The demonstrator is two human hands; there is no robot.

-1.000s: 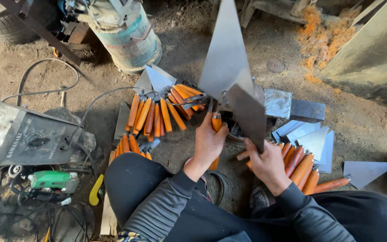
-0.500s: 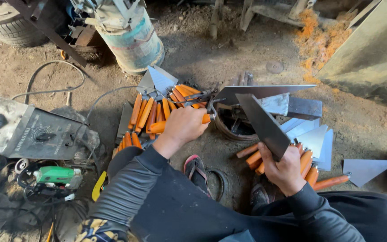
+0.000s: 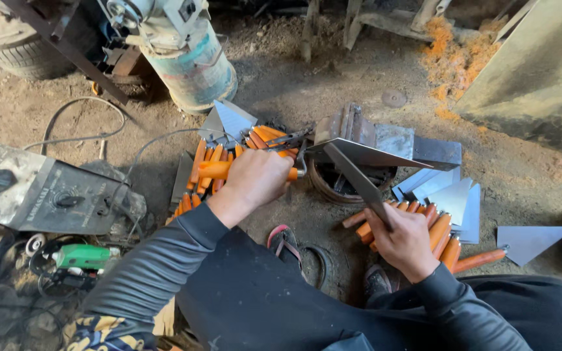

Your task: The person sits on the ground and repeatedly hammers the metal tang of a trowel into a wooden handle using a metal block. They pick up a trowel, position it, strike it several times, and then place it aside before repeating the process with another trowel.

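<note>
Squarely within left hand (image 3: 255, 179) fingers: orange handle (image 3: 219, 170).

The left hand (image 3: 255, 179) covers the middle of an orange handle (image 3: 214, 170). The tyre (image 3: 14, 49) at far left is cut off by the edge.

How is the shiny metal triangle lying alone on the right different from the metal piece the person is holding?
The lone triangle lies flat on the dirt, untouched; the held metal blade is gripped by the right hand and tilted up over a round stand. The lone triangle looks pale and bright; the held blade looks darker, edge-on. The left hand holds an orange handle near the blade; none lies against the lone triangle. Both are flat, pointed sheet metal.
</note>
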